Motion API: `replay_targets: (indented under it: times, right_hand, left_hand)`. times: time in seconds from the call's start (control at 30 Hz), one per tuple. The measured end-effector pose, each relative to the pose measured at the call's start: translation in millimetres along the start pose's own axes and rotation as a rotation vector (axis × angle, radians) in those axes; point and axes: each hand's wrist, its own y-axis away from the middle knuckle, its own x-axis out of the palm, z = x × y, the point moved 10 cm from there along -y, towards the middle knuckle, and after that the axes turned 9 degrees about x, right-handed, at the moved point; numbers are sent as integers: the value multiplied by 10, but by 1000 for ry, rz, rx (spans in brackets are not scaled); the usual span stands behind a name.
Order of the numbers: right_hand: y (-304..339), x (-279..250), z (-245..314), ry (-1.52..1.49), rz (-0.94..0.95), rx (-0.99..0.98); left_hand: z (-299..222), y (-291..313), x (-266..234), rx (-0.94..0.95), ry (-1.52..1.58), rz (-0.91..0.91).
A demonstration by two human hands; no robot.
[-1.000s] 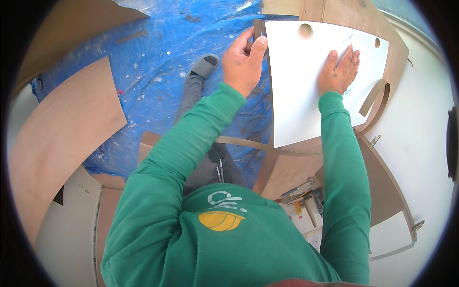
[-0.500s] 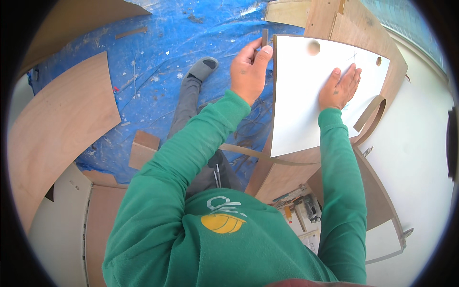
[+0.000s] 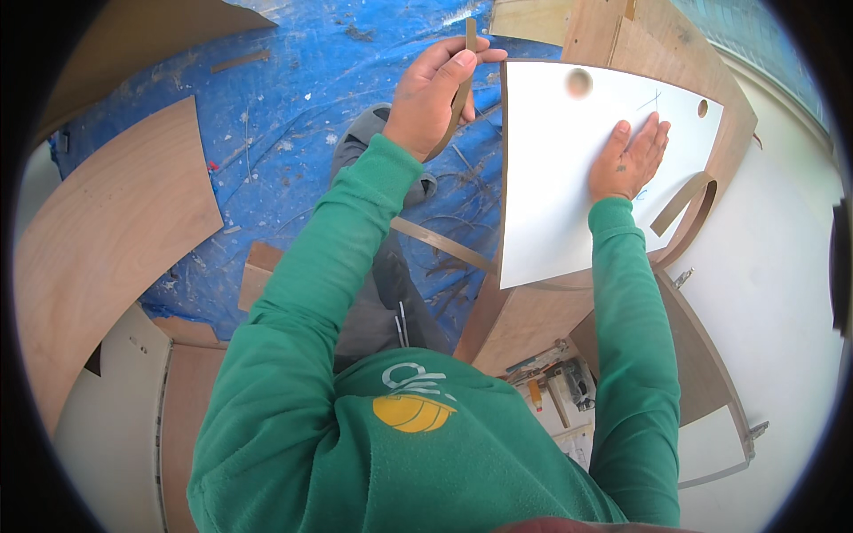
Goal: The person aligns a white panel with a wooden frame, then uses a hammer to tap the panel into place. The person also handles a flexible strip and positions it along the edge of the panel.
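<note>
Left hand (image 3: pixel 433 99) grips brown strip (image 3: pixel 463 78) — right hand (image 3: pixel 629 160) flat on white panel (image 3: pixel 551 213).

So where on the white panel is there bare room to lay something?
The white panel is bare below the right hand and between it and the left edge. The left hand holds a brown strip there; holes crowd the top.

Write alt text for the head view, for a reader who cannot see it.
A person in a green sweatshirt presses the right hand flat on a white panel with holes, while the left hand holds a thin brown edging strip beside its left edge. Below lie a blue tarp and curved plywood pieces.
</note>
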Motion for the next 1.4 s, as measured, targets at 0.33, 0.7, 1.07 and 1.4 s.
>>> replay_targets:
  times: [0.33, 0.7, 1.07, 1.4]
  right_hand:
    - [-4, 15, -9, -4, -3, -12]
    - [-2, 12, -10, -5, -10, -18]
    - [0, -10, 14, -31, -5, -19]
    - [-6, 0, -2, -15, -13, -30]
  left_hand:
    - [17, 152, -10, 66, -140, -193]
    - [89, 379, 317, 86, -210, -137]
    - [117, 301, 133, 57, -330, -294]
    - [204, 329, 157, 10, -339, -231]
